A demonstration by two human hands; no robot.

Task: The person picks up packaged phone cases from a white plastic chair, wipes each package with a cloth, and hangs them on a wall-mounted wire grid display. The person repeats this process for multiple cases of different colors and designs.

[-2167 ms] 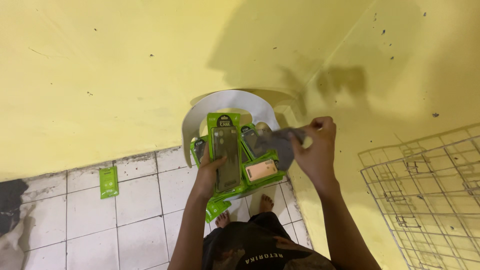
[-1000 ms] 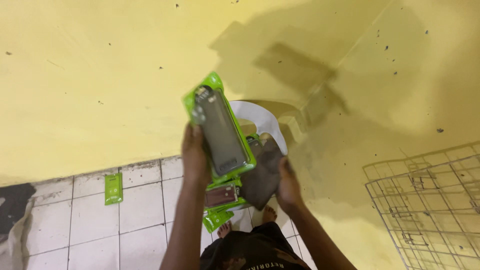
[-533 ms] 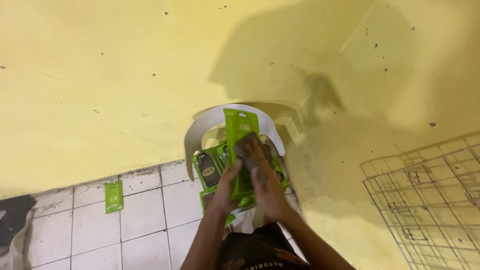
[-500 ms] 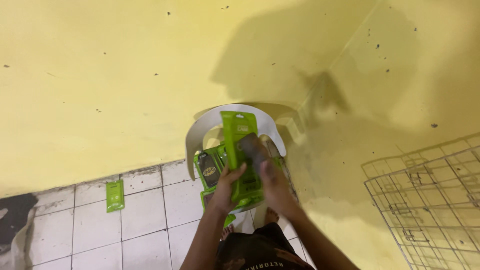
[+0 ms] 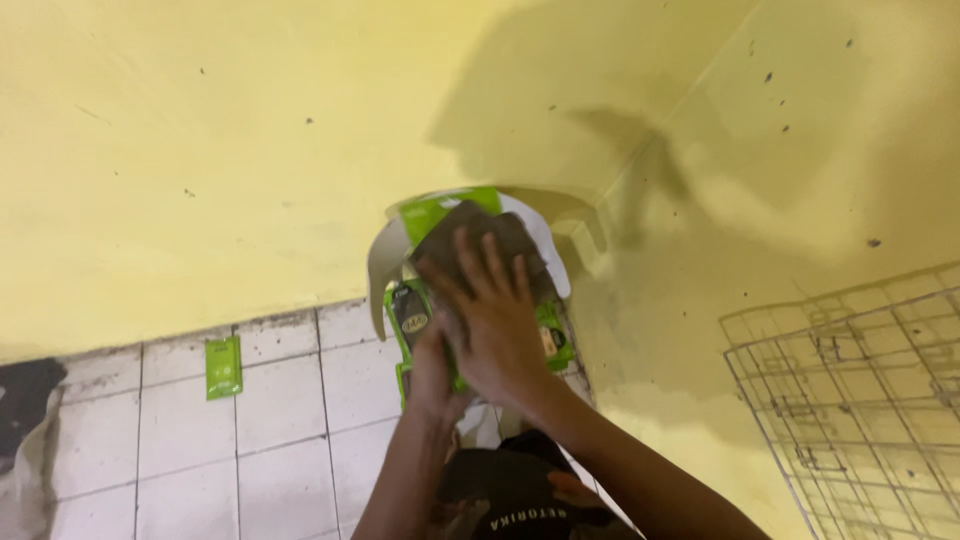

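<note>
Near the middle of the frame, the person's right hand (image 5: 495, 335) lies spread flat, fingers (image 5: 478, 262) fanned and pointing toward the top of the frame, pressing on a dark flat card (image 5: 480, 235) that tops a stack of green blister packs (image 5: 412, 318). It presses rather than grips. The left hand (image 5: 432, 365) sits just below and to the left, tucked under the stack; its fingers are hidden, so how far they close cannot be told (they seem to cup the packs from beneath). The stack's long axis runs up the frame, roughly in line with both forearms, and the right hand is the nearer one to the top card. Behind the packs stands a white plastic chair (image 5: 385, 270) against the yellow wall (image 5: 200, 150). One more green pack (image 5: 223, 367) lies on the tiled floor (image 5: 290, 450) at lower left, well apart. A wire grid rack (image 5: 850, 400) fills the lower right.
</note>
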